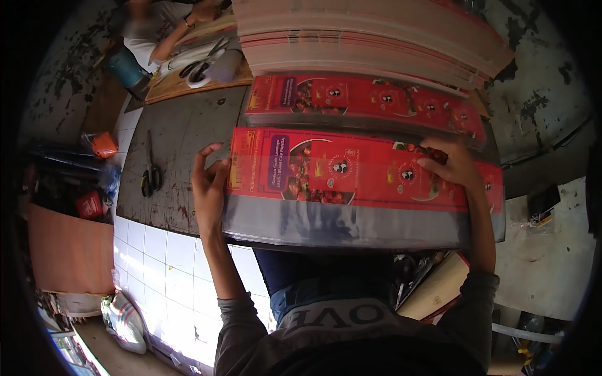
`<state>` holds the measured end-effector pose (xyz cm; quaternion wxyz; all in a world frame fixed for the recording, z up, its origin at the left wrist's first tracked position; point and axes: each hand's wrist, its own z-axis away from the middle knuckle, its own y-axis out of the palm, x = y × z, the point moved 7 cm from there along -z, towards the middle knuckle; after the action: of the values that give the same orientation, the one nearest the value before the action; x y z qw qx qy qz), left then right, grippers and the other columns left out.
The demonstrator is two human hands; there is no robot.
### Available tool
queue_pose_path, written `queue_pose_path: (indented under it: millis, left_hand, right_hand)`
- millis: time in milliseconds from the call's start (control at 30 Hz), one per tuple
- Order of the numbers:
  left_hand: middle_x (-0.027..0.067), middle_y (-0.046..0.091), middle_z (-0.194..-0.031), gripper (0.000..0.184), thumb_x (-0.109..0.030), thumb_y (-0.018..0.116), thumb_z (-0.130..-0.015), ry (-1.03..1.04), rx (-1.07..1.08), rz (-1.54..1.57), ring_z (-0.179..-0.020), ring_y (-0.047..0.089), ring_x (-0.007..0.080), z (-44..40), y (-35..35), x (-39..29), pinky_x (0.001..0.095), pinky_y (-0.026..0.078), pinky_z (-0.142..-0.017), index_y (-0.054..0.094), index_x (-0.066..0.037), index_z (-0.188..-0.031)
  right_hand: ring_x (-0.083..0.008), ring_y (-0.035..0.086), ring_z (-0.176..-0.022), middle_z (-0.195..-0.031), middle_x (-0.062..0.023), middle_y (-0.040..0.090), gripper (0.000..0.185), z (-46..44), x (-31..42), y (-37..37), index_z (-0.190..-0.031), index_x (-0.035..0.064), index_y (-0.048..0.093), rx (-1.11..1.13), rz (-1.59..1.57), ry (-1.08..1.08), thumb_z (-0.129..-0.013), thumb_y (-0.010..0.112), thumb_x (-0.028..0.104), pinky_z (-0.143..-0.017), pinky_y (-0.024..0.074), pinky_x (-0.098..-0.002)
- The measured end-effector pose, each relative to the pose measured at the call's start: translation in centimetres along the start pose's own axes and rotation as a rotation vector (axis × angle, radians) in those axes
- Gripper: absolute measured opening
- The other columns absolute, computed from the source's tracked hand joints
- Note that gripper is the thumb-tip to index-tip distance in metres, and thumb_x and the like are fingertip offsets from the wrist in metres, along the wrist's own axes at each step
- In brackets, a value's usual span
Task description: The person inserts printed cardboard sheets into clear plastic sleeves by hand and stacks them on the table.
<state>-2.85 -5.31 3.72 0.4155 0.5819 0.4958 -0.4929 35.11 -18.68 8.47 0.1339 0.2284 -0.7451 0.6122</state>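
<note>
A long red printed plastic sheet (370,172), with food pictures and panda emblems, lies across the table in front of me. Its lower part is clear plastic over a grey band, and more sheets may lie beneath it. My left hand (210,185) is at the sheet's left edge, fingers curved and thumb apart. On the right part of the sheet rests my right hand (456,164), thumb and fingers spread on the red print. Just behind is a second stack of similar red sheets (357,97).
Black-handled scissors (149,178) lie on the dark table (182,131) to the left. A tall pile of sheets (370,47) fills the back. Beyond the left corner, a wooden board (169,94) carries more scissors (207,59) and a tape roll (198,80), near another person's arm (172,41).
</note>
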Motion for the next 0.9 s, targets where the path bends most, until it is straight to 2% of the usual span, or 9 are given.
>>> queue_pose_path:
  millis: [67, 200, 300, 367, 400, 467, 567, 667, 900]
  left_hand:
    - [0.0088, 0.066, -0.074, 0.027, -0.005, 0.050, -0.088, -0.013, 0.015, -0.034, -0.068, 0.056, 0.0056, 0.0, 0.0, 0.0, 0.0192, 0.041, -0.064, 0.045, 0.001, -0.114]
    - [0.0078, 0.065, -0.072, 0.027, -0.007, 0.051, -0.088, -0.019, 0.010, -0.080, -0.068, 0.056, 0.0054, -0.1, -0.1, -0.9, 0.0194, 0.041, -0.063, 0.046, 0.000, -0.114]
    - [0.0133, 0.065, -0.085, 0.031, -0.010, 0.052, -0.087, 0.011, 0.128, -0.330, -0.075, 0.061, 0.0134, 0.4, 0.1, -2.2, 0.0246, 0.045, -0.066, 0.047, -0.003, -0.116]
    - [0.0180, 0.056, -0.115, 0.036, -0.016, 0.054, -0.086, 0.307, 0.099, -0.879, -0.099, 0.058, 0.0260, 1.4, 1.3, -4.5, 0.0387, 0.046, -0.080, 0.047, -0.006, -0.120]
    - [0.0180, 0.056, -0.115, 0.036, -0.016, 0.054, -0.086, 0.308, 0.110, -0.876, -0.099, 0.058, 0.0260, 1.6, 1.9, -4.9, 0.0387, 0.046, -0.080, 0.047, -0.006, -0.120]
    - [0.0155, 0.038, -0.135, 0.041, -0.026, 0.055, -0.086, 0.307, 0.164, -1.088, -0.122, 0.040, 0.0338, 2.0, 3.2, -5.2, 0.0528, 0.032, -0.096, 0.045, -0.009, -0.123]
    - [0.0136, 0.033, -0.138, 0.046, -0.033, 0.054, -0.086, 0.496, 0.335, -1.260, -0.128, 0.030, 0.0336, 2.0, 6.0, -4.9, 0.0559, 0.018, -0.103, 0.044, -0.011, -0.125]
    - [0.0150, 0.035, -0.135, 0.050, -0.036, 0.053, -0.085, 0.550, 0.505, -1.169, -0.129, 0.028, 0.0348, 1.6, 7.8, -4.9, 0.0558, 0.017, -0.104, 0.042, -0.010, -0.127]
    - [0.0176, 0.037, -0.133, 0.052, -0.029, 0.054, -0.083, 0.580, 0.527, -1.049, -0.126, 0.032, 0.0369, 1.4, 7.8, -4.8, 0.0509, 0.018, -0.107, 0.040, -0.007, -0.128]
  right_hand:
    - [-0.0191, 0.058, -0.063, -0.077, -0.0116, 0.063, 0.032, 0.0, 0.2, 0.1, -0.092, -0.0022, 0.063, 0.027, 0.008, -0.010, -0.073, 0.072, 0.021, -0.058, 0.0463, -0.0296]
    - [-0.0244, 0.057, -0.090, -0.104, -0.0136, 0.057, 0.037, 1.3, 0.4, -1.2, -0.104, 0.0011, 0.060, 0.086, 0.100, 0.119, -0.075, 0.070, 0.022, -0.074, 0.0454, -0.0330]
    - [-0.0288, 0.050, -0.107, -0.122, -0.0154, 0.046, 0.045, 3.7, 0.5, -3.7, -0.112, 0.0050, 0.056, 0.060, 0.183, 0.110, -0.074, 0.070, 0.024, -0.087, 0.0408, -0.0356]
    - [-0.0311, 0.045, -0.113, -0.129, -0.0164, 0.041, 0.048, 6.1, -0.4, -4.7, -0.115, 0.0073, 0.055, 0.044, 0.170, 0.150, -0.073, 0.070, 0.026, -0.092, 0.0377, -0.0370]
    - [-0.0326, 0.045, -0.113, -0.127, -0.0167, 0.042, 0.053, 7.2, -0.9, -5.2, -0.118, 0.0080, 0.053, 0.019, 0.201, 0.181, -0.071, 0.071, 0.026, -0.094, 0.0358, -0.0384]
    - [-0.0342, 0.044, -0.114, -0.125, -0.0170, 0.043, 0.057, 9.3, -1.8, -5.4, -0.120, 0.0088, 0.051, -0.004, 0.235, 0.218, -0.070, 0.071, 0.027, -0.097, 0.0339, -0.0399]
    - [-0.0350, 0.041, -0.117, -0.126, -0.0169, 0.042, 0.065, 11.4, -3.0, -4.8, -0.125, 0.0099, 0.046, -0.109, 0.344, 0.246, -0.068, 0.070, 0.031, -0.098, 0.0309, -0.0418]
    - [-0.0355, 0.038, -0.119, -0.128, -0.0171, 0.039, 0.069, 11.9, -3.2, -3.8, -0.128, 0.0105, 0.042, -0.127, 0.313, 0.329, -0.068, 0.069, 0.033, -0.099, 0.0292, -0.0425]
    - [-0.0320, 0.038, -0.120, -0.129, -0.0156, 0.038, 0.068, 11.8, -2.7, -3.5, -0.129, 0.0100, 0.042, -0.300, 0.456, 0.368, -0.072, 0.065, 0.038, -0.099, 0.0269, -0.0430]
